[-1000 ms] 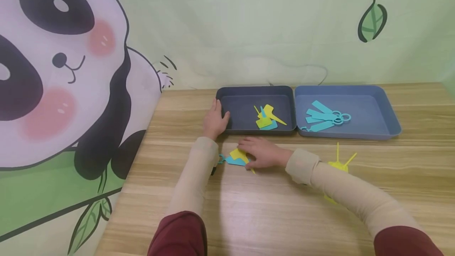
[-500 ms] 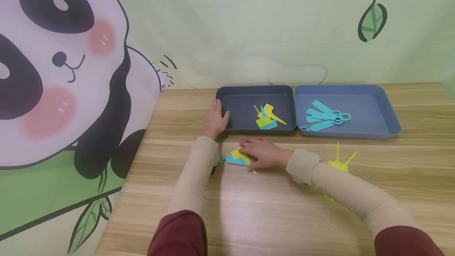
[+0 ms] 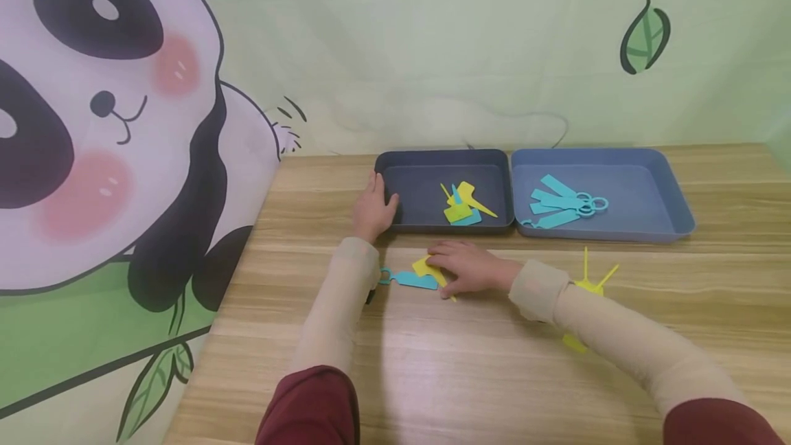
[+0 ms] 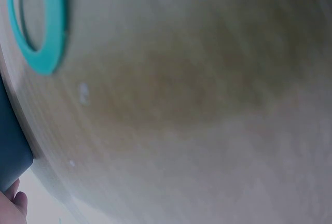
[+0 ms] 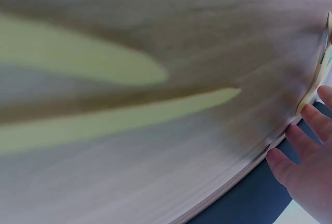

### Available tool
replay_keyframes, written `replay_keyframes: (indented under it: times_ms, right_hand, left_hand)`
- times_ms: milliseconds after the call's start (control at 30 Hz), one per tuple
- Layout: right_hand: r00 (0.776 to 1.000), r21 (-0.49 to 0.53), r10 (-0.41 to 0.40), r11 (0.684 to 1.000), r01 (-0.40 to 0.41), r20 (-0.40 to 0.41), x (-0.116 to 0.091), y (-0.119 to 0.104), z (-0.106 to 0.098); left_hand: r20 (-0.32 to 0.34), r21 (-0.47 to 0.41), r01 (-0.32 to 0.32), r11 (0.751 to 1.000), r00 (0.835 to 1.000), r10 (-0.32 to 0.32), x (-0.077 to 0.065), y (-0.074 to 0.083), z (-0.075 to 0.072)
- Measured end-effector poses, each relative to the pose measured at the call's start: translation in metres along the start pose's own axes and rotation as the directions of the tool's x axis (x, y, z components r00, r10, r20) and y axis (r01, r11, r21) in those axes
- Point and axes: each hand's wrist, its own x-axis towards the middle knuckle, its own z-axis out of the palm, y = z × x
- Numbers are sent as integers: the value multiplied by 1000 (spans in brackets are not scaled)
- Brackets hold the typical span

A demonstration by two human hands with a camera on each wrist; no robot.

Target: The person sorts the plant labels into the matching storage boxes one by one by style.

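Observation:
My left hand (image 3: 373, 208) rests on the left side of the dark tray (image 3: 420, 229), fingers extended along its wall and thumb over the rim. In front of the trays, my right hand (image 3: 472, 268) pinches a yellow T-shaped plant label (image 3: 426, 266) between thumb and fingers, part of it hidden beneath them. A turquoise tag with a ring end (image 3: 415, 280) lies flat on the table just left of that hand. Its ring (image 4: 52, 37) shows large in the left wrist view. Under the right forearm lie more yellow plant labels (image 3: 590, 287), partly covered by the sleeve.
Yellow and turquoise labels (image 3: 462, 206) lie in a pile in the dark tray. Right beside it stands a blue tray (image 3: 643, 211) with several turquoise ring tags (image 3: 565, 203). Behind the wooden table (image 3: 469, 376) hangs a panda-printed cloth (image 3: 432, 53).
My right hand has slid a little to the right, bringing the yellow plant label along and baring more of the turquoise tag. My left hand stays on the dark tray.

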Motion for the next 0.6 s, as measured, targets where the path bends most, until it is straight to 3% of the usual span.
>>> replay_keyframes:
  times_ms: [400, 600]
  right_hand:
    - [1000, 14, 17, 1000, -17, -26, -13, 6, -1]
    - [998, 39, 68, 997, -67, -17, -17, 7, -2]
  left_hand:
    - [8, -14, 2, 1000, 1000, -2, -1, 2, -2]
    - [7, -12, 0, 1000, 1000, 0, -1, 1, -1]
